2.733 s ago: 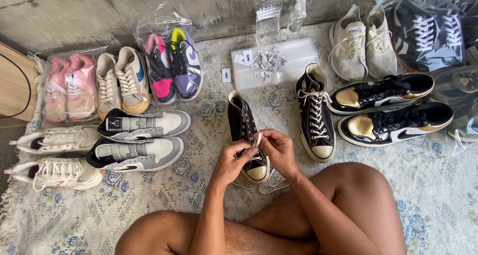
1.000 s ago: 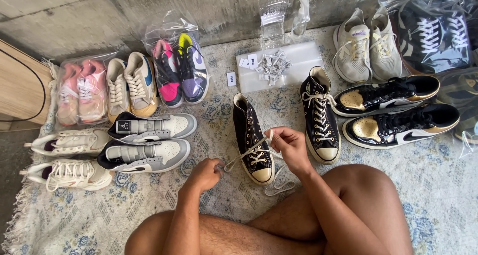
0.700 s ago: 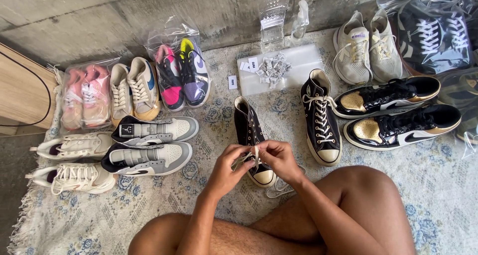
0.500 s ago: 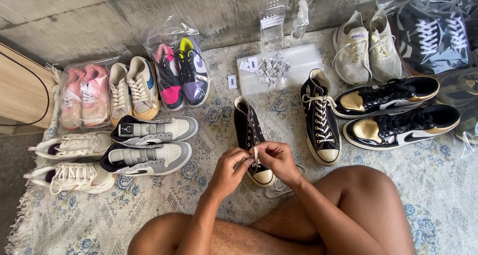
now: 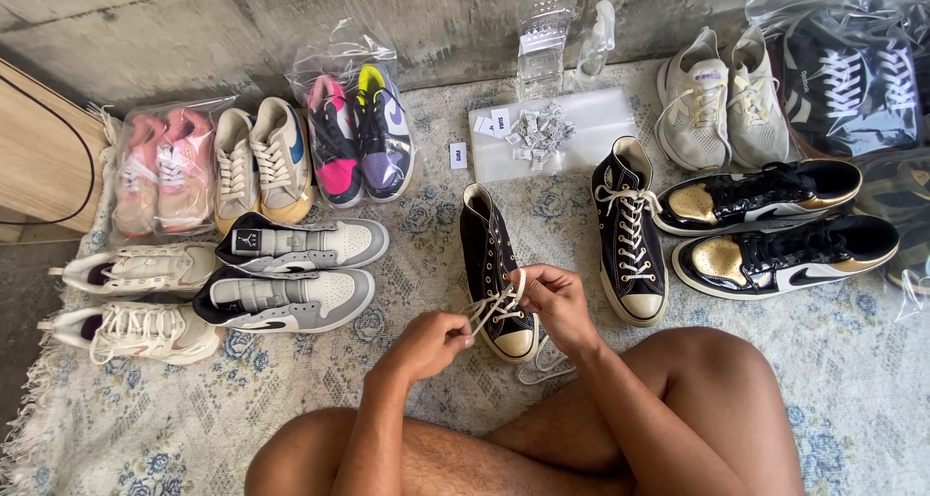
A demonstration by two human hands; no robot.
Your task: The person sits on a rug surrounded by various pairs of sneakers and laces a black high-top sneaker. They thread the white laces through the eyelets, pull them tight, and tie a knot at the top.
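Sixteen shoes visible: two black high-tops (image 5: 494,273), two black-gold sneakers (image 5: 765,225); two bottles (image 5: 541,31).

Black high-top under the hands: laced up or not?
Partly laced: black high-top has lace only near the toe, with both hands holding the white lace; upper eyelets are empty.

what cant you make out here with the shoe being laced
- Head view: toe of the black high-top is partly covered by the left hand and right hand.
- White lace: its ends vanish inside both hands.
- Dark shoes in the plastic bag: blurred by glare, cut off by the right edge.
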